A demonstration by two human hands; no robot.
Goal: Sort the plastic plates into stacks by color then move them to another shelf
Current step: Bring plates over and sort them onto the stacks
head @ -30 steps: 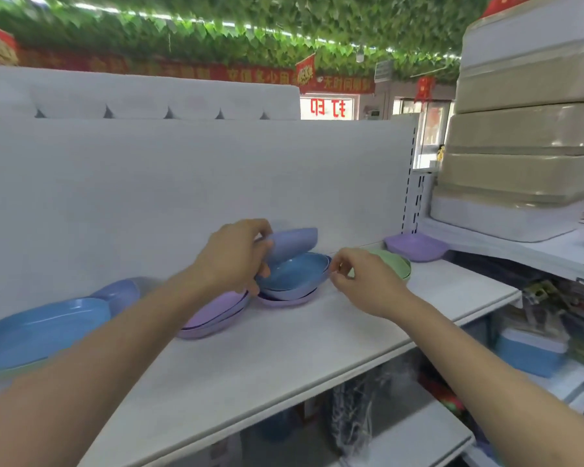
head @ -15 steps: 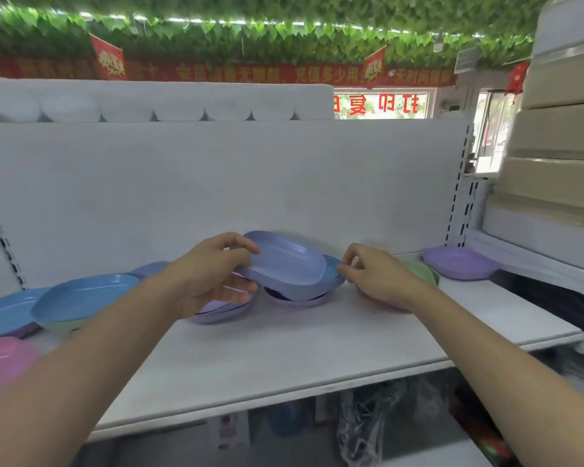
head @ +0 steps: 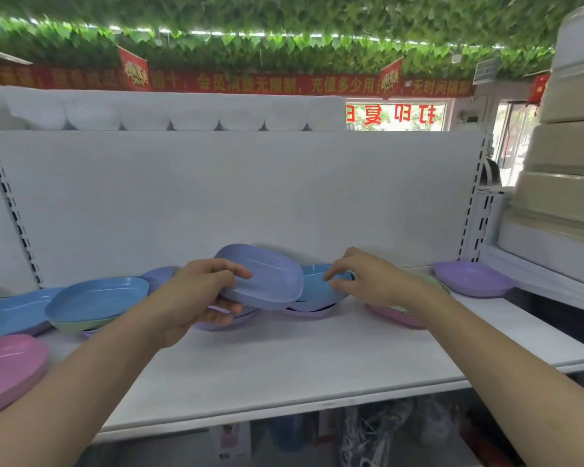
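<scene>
Sorting plates by color, a person's left hand (head: 196, 294) grips a lavender plate (head: 262, 276) tilted above the shelf (head: 284, 358), lifted clear of mixed piles. The right hand (head: 368, 281), fingers loosely curled and holding nothing, touches a blue plate (head: 321, 284), likely steadying its pile.

held plate (head: 260, 276): periwinkle, upside down, tilted, off the shelf (head: 284, 362)
blue plate (head: 321, 288): upright, right behind held plate, atop a small stack
lilac plate (head: 471, 278): far right of held plate, flat
</scene>
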